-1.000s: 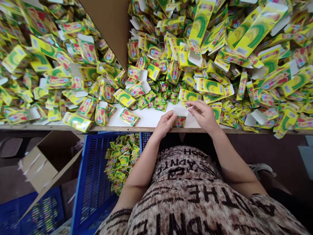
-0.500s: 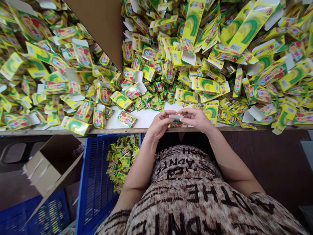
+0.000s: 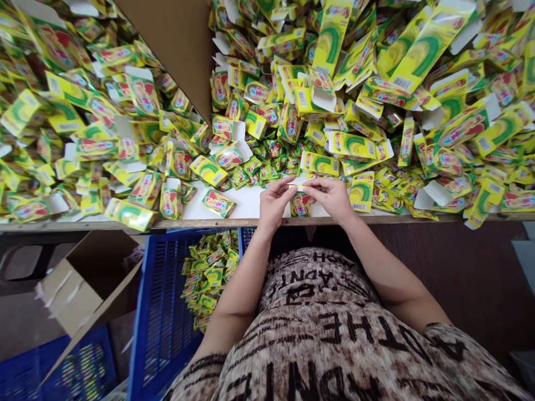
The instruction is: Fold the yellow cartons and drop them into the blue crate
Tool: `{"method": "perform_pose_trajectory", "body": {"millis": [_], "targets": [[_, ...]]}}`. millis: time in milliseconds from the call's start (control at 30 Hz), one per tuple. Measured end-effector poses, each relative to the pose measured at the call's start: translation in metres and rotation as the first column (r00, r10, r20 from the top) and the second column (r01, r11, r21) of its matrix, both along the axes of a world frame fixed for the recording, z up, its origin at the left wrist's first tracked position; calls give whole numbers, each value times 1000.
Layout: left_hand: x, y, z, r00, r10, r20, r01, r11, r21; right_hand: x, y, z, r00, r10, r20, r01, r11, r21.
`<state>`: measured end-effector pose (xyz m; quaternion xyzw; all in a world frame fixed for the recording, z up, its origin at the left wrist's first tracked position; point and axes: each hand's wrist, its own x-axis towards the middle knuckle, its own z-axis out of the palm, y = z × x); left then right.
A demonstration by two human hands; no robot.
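Head view: left hand [image 3: 273, 201] and right hand [image 3: 332, 196] both pinch one small box [image 3: 300, 205] over the desk [image 3: 246, 203] — best to fold its flap squarely, gently.

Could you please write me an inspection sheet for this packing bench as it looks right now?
Surface: white table top, bare only in a small patch before the hands.
Job's things: one small yellow carton, upright at the table edge, its white flap pinched by both hands.
Clutter: loose yellow cartons heaped across the table; small green sachets behind the bare patch.
Grippers: left hand and right hand both on the carton's top.
Cables: nothing seen.
Surroundings: brown cardboard divider; blue crate below, holding closed cartons; open cardboard box at left.
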<state>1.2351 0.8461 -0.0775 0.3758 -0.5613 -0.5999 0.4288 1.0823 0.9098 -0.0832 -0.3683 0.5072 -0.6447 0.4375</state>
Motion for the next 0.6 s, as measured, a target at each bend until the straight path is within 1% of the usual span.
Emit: {"method": "perform_pose_trajectory", "body": {"millis": [133, 167, 233, 267, 333, 400, 433, 467, 533, 567, 600], "targets": [[3, -4, 3, 996, -47, 72, 59, 984, -170, -4, 0, -3, 998, -4, -61, 4, 1000, -5], [5, -6, 3, 994, -56, 93, 75, 974, -215, -6, 0, -4, 995, 5, -95, -6, 1000, -8], [9, -8, 3, 989, -68, 135, 106, 948, -299, -7, 3, -6, 976, 15, -216, -25, 999, -43], [12, -9, 2, 984, -81, 156, 130, 934, -332, -6, 6, -7, 955, 0, -297, -25, 997, -79], [19, -7, 1, 972, -132, 194, 196, 911, -364, -1, 14, -12, 886, -86, -456, 5, 985, -175], [23, -4, -1, 961, -176, 213, 244, 901, -360, 4, 21, -17, 806, -191, -561, 50, 965, -257], [24, -2, -2, 957, -185, 225, 257, 898, -357, 6, 24, -19, 775, -221, -592, 63, 959, -275], [24, 0, -3, 952, -187, 243, 267, 895, -357, 6, 25, -21, 754, -228, -616, 61, 958, -279], [18, 2, -4, 939, -185, 288, 288, 883, -371, 1, 19, -22, 725, -197, -660, 35, 967, -251], [14, 2, -4, 936, -181, 303, 294, 876, -383, -3, 13, -21, 701, -180, -690, 32, 974, -222], [11, 1, -4, 939, -165, 302, 281, 876, -392, -9, 5, -20, 660, -166, -732, 45, 982, -181]]}}
